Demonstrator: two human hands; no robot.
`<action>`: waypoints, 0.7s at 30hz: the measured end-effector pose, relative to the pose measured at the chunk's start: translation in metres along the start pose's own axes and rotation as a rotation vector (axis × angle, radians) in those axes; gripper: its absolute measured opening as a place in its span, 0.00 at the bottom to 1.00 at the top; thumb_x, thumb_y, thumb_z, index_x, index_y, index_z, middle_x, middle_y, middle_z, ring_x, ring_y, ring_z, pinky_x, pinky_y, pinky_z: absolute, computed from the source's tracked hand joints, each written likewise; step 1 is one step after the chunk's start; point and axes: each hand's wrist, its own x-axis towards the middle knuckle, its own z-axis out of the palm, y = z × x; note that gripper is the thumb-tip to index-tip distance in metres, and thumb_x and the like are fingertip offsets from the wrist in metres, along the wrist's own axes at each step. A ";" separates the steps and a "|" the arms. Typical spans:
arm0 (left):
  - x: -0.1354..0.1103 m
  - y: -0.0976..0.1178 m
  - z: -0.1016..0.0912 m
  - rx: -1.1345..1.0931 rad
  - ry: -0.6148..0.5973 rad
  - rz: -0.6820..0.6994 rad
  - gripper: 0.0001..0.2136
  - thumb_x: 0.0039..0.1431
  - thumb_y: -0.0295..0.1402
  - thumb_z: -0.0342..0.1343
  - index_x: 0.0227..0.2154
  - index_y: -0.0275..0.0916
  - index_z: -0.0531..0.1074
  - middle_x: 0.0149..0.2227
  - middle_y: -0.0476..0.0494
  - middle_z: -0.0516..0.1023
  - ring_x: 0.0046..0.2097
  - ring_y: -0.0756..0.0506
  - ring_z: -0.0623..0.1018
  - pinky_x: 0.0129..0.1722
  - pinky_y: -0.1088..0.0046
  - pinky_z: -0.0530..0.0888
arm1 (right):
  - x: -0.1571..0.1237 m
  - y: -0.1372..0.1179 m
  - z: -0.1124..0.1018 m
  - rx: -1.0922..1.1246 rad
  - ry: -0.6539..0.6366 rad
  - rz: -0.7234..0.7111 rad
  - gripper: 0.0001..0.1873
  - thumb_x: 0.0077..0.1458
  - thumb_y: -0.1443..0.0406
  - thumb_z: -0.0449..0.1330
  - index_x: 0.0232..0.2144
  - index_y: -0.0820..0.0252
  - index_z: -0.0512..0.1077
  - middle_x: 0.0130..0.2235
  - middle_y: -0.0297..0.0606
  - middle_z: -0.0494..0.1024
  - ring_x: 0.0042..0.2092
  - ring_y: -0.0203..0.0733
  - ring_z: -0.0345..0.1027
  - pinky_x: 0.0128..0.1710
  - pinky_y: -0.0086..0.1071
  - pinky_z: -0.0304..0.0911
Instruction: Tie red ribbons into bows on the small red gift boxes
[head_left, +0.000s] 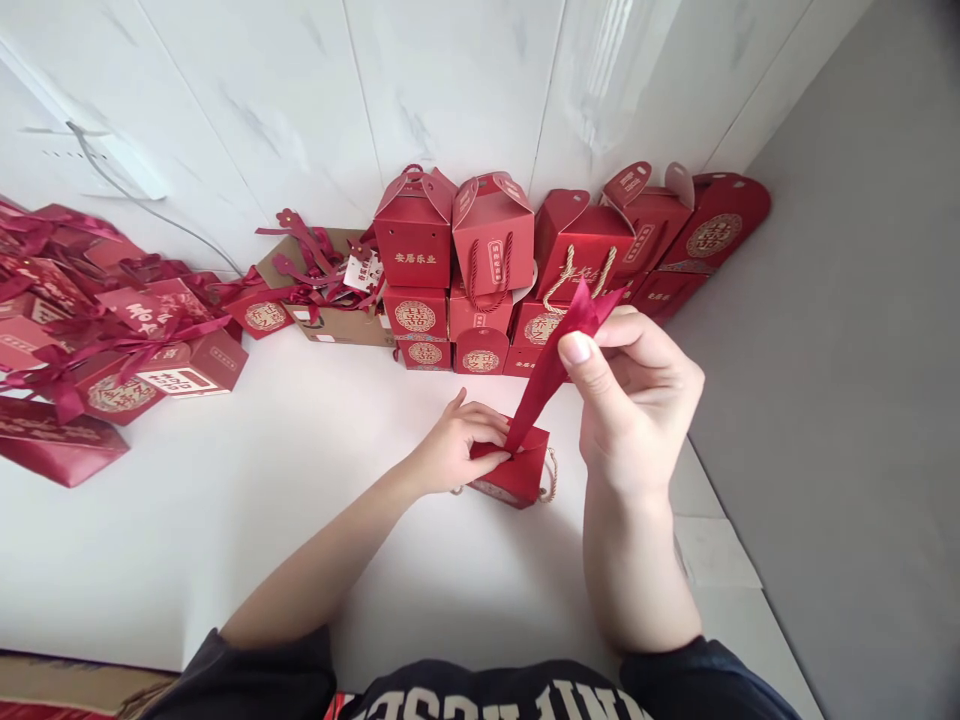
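Note:
A small red gift box (pixel 525 477) with twisted cord handles at its sides lies on the white table. My left hand (pixel 457 447) grips its top, thumb and fingers closed about the spot where a ribbon comes out. That dark red satin ribbon (pixel 541 385) runs taut, up and to the right, from the box to my right hand (pixel 637 385). My right thumb and fingers pinch the ribbon near its loose end, well above the table. The fingers of my left hand partly cover the top of the box.
Stacked red gift boxes (pixel 413 240) stand against the tiled wall behind. A cardboard carton (pixel 349 328) holds ribbons and tags. At the left lies a heap of ribbon-tied boxes (pixel 120 385). A grey panel (pixel 840 330) rises at the right, and a cable (pixel 161 215) hangs along the wall.

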 end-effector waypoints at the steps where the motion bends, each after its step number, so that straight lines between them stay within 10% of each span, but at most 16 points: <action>1: 0.000 0.001 0.001 -0.017 -0.006 -0.004 0.05 0.53 0.33 0.64 0.34 0.48 0.81 0.43 0.47 0.82 0.52 0.41 0.76 0.67 0.46 0.41 | -0.001 -0.001 0.001 0.000 -0.002 -0.001 0.10 0.57 0.60 0.63 0.26 0.54 0.69 0.28 0.33 0.68 0.31 0.38 0.64 0.29 0.35 0.62; 21: 0.002 -0.026 -0.021 -0.298 -0.103 0.047 0.04 0.52 0.34 0.66 0.31 0.45 0.83 0.39 0.40 0.83 0.50 0.39 0.78 0.58 0.54 0.67 | -0.003 -0.006 0.005 0.098 -0.037 0.009 0.09 0.56 0.65 0.64 0.25 0.55 0.69 0.27 0.32 0.68 0.30 0.37 0.63 0.30 0.36 0.61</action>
